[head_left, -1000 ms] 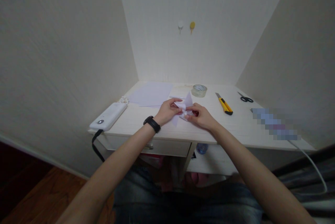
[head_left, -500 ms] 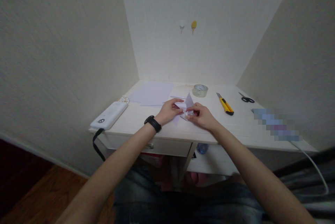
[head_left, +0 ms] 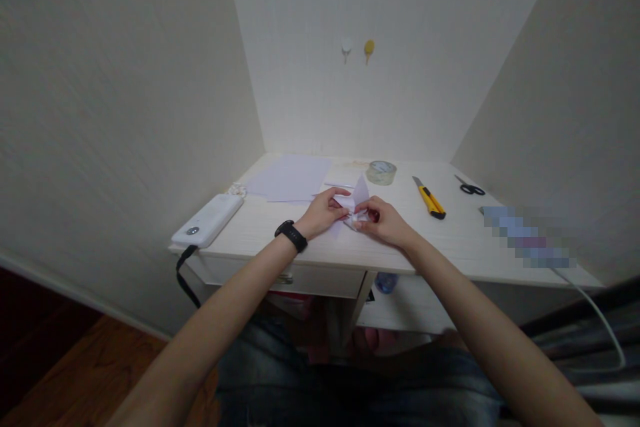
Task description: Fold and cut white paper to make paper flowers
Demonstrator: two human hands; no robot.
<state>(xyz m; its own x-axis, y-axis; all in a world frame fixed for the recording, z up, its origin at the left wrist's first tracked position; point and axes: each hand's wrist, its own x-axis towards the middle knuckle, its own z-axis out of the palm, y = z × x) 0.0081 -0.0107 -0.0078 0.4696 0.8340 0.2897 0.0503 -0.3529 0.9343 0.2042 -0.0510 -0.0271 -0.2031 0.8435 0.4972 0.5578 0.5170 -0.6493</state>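
Observation:
Between my hands, just above the desk (head_left: 260, 230), is a folded piece of white paper (head_left: 361, 191) with one pointed flap standing up. My left hand (head_left: 323, 212) pinches its left side, thumb and fingers closed on it; a black watch (head_left: 291, 236) is on that wrist. On the right side, my right hand (head_left: 383, 219) has its thumb and index finger pressed on the lower folds. Fingers hide part of the folds. Under the hands a corner of pale paper (head_left: 337, 228) lies on the desk.
White sheets (head_left: 295, 177) lie at the back left, near a white power bank (head_left: 207, 220). Clear tape (head_left: 381, 172) sits behind my hands. To the right are a yellow utility knife (head_left: 430, 199) with its blade out, black scissors (head_left: 470, 187) and a blurred object (head_left: 527, 237) with a cable.
Both hands keep their hold on the folded paper, with only a tiny shift of the right fingers. The whole view has slid very slightly.

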